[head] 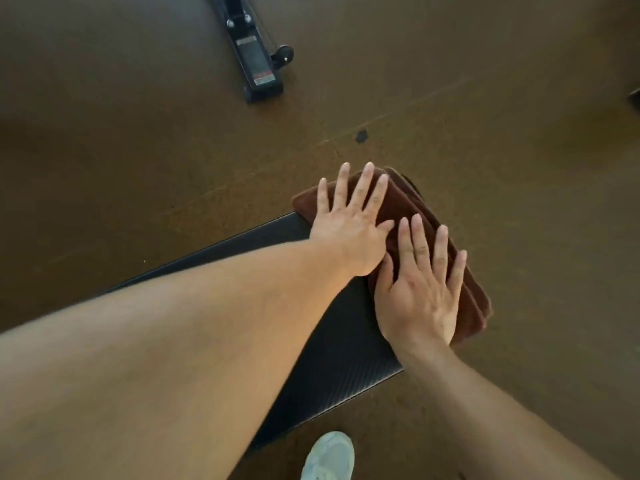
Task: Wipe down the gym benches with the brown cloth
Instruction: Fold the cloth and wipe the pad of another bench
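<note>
A black padded gym bench (339,348) runs from the lower left to the middle of the view. A folded brown cloth (408,202) lies across its far end, its edges hanging a little past the pad. My left hand (349,226) lies flat on the cloth's far part with fingers spread. My right hand (419,289) presses flat on the cloth's near part, fingers apart, beside the left thumb. Neither hand curls around the cloth.
Brown speckled floor surrounds the bench. The black base of another gym machine (258,60) with a small wheel lies on the floor at the top. A dark spot (361,135) marks the floor beyond the cloth. A white shoe (329,457) stands below the bench's near edge.
</note>
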`<state>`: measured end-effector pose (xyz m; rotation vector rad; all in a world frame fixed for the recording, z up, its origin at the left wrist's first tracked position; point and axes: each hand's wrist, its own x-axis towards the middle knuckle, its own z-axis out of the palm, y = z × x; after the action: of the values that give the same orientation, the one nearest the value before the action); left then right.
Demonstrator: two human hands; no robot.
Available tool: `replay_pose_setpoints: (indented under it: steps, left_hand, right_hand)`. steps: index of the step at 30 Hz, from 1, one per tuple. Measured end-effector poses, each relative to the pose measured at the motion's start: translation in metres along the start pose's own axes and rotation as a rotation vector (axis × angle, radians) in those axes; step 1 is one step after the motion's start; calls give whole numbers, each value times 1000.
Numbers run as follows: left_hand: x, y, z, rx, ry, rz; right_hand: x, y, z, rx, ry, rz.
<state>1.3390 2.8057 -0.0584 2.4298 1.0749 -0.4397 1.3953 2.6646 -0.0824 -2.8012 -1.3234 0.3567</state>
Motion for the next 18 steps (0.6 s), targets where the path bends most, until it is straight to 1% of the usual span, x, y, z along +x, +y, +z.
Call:
replay_pose_setpoints:
  steps: [1, 3, 5, 7, 9, 12, 18]
  left_hand:
    - [2, 5, 2, 32, 5, 67]
    - [1, 10, 6, 100, 8, 209]
    - [-14, 8, 14, 136, 7, 338]
    - [-41, -6, 24, 127, 19, 408]
    - [-76, -31, 36, 73, 31, 396]
    - [-135, -88, 54, 12, 74, 297]
    - [-270, -230, 74, -50, 110, 92]
  right_hand:
    - [-9, -3, 3, 44, 18, 79]
    - [-26, -8, 9, 111, 56, 164]
    - [-47, -12, 16, 132, 81, 181]
    - [-72, -14, 23, 142, 74, 151]
    - [-103, -24, 30, 120, 23, 93]
    - [-145, -62, 42, 63, -26, -61]
    - [-230, -187, 70, -48, -38, -368]
